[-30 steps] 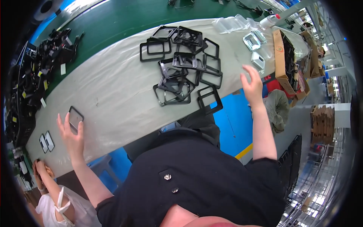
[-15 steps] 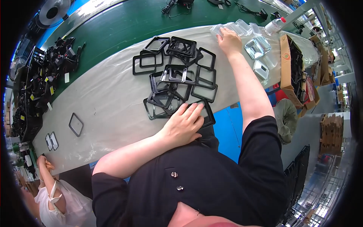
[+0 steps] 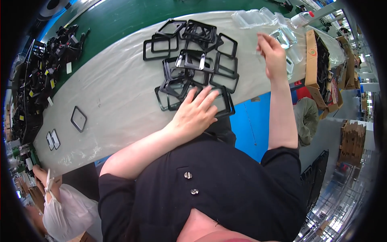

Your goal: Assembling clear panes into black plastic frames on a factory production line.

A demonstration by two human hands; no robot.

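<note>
The left hand (image 3: 195,115) lies flat with its fingers spread on a black square frame (image 3: 219,103) at the near edge of the heap of black frames (image 3: 193,64), which is piled in the middle of the long table (image 3: 117,84) under its pale plastic sheet. The right hand (image 3: 272,54) is raised over the far right end of the table, its fingers drawn together in a pinch on what looks like a thin clear film (image 3: 258,50), though it is too faint to be sure. Just beyond that hand lie clear plastic trays (image 3: 258,18) and a clear bottle with a red cap (image 3: 302,18). To their right an open brown cardboard box (image 3: 316,60) stands on edge beside the table, with dark parts inside. Well apart on the left of the sheet lies a single black frame (image 3: 78,119), and near the table's corner two small pale rectangular pieces (image 3: 52,140). Past the far edge, on the green floor, sits a jumble of black parts with white and yellow tags (image 3: 44,72). At lower left another person's hand (image 3: 42,177) grips a white plastic bag (image 3: 66,213).
</note>
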